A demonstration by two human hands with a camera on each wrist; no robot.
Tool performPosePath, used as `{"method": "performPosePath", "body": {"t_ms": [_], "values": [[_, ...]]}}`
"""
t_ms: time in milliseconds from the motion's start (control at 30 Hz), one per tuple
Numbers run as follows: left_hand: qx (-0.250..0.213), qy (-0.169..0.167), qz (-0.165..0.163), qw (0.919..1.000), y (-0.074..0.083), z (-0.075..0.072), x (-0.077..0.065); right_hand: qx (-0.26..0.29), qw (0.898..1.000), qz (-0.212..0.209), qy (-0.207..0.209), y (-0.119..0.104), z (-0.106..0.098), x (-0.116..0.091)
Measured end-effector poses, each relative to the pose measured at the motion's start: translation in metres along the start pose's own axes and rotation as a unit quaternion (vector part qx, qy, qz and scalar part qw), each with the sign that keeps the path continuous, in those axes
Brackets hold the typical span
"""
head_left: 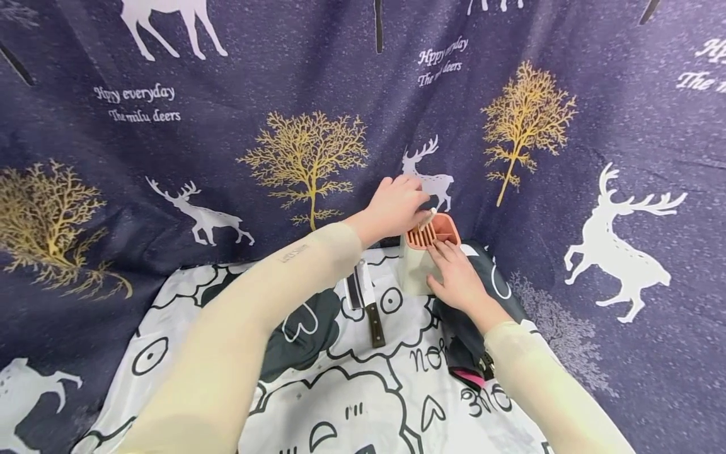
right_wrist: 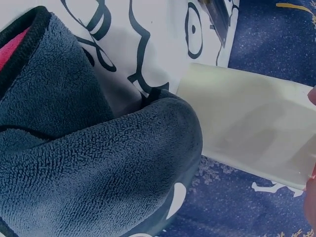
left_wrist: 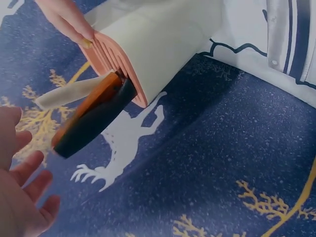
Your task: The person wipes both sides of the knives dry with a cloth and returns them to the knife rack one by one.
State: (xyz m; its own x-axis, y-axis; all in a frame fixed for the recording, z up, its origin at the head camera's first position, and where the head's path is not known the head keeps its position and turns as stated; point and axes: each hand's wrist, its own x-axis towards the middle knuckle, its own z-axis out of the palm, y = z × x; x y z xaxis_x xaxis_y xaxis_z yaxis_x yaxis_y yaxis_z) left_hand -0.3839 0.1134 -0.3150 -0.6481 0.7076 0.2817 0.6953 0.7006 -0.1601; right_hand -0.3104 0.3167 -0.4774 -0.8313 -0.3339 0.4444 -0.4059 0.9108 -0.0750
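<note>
A cream knife block point(head_left: 416, 274) with a salmon-pink slotted top stands at the back of the white printed cloth. My right hand point(head_left: 458, 277) holds it at the top, fingers over the rim and thumb against the front. Out of the slots stick a white handle point(left_wrist: 69, 92) and a dark handle with an orange-brown side point(left_wrist: 94, 118). My left hand point(left_wrist: 24, 182) is beside these handles, its fingers loosely spread and apart from them in the left wrist view. From the head, that left hand point(head_left: 397, 205) overlaps the white handle's end.
A knife with a dark riveted handle point(head_left: 375, 325) lies on the cloth left of the block, a dark-striped flat piece point(head_left: 355, 290) next to it. Dark grey fleece fabric point(right_wrist: 108, 168) is bunched at the right. A dark blue deer-print curtain point(head_left: 340, 75) hangs right behind the block.
</note>
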Motion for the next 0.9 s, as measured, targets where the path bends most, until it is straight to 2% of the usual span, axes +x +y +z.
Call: {"method": "performPosePath", "body": {"t_ms": [167,300,400,467,600,700,800,900], "values": [[-0.058,0.023,-0.002,0.9981,-0.021,-0.010,-0.042,0.013,1.000,0.017,-0.020,-0.002,-0.003,0.003],[-0.116,0.040,-0.015,0.9924,-0.039,-0.015,-0.090,0.033,0.998,0.034,-0.037,-0.008,-0.009,0.005],[-0.185,0.052,-0.038,0.9807,-0.051,-0.016,-0.131,0.063,0.997,0.036,-0.030,-0.014,-0.015,0.005],[-0.248,0.061,-0.071,0.9642,-0.057,-0.012,-0.159,0.080,0.996,0.033,-0.017,-0.017,-0.017,0.003],[-0.363,0.082,-0.159,0.9142,-0.066,0.005,-0.211,0.113,0.993,0.032,0.015,-0.023,-0.020,-0.005],[-0.411,0.112,-0.210,0.8797,-0.068,0.027,-0.246,0.140,0.989,0.038,0.041,-0.030,-0.022,-0.017],[-0.434,0.137,-0.252,0.8542,-0.066,0.049,-0.280,0.165,0.983,0.039,0.072,-0.040,-0.021,-0.033],[-0.468,0.158,-0.294,0.8184,-0.058,0.069,-0.308,0.188,0.976,0.048,0.097,-0.048,-0.014,-0.051]]}}
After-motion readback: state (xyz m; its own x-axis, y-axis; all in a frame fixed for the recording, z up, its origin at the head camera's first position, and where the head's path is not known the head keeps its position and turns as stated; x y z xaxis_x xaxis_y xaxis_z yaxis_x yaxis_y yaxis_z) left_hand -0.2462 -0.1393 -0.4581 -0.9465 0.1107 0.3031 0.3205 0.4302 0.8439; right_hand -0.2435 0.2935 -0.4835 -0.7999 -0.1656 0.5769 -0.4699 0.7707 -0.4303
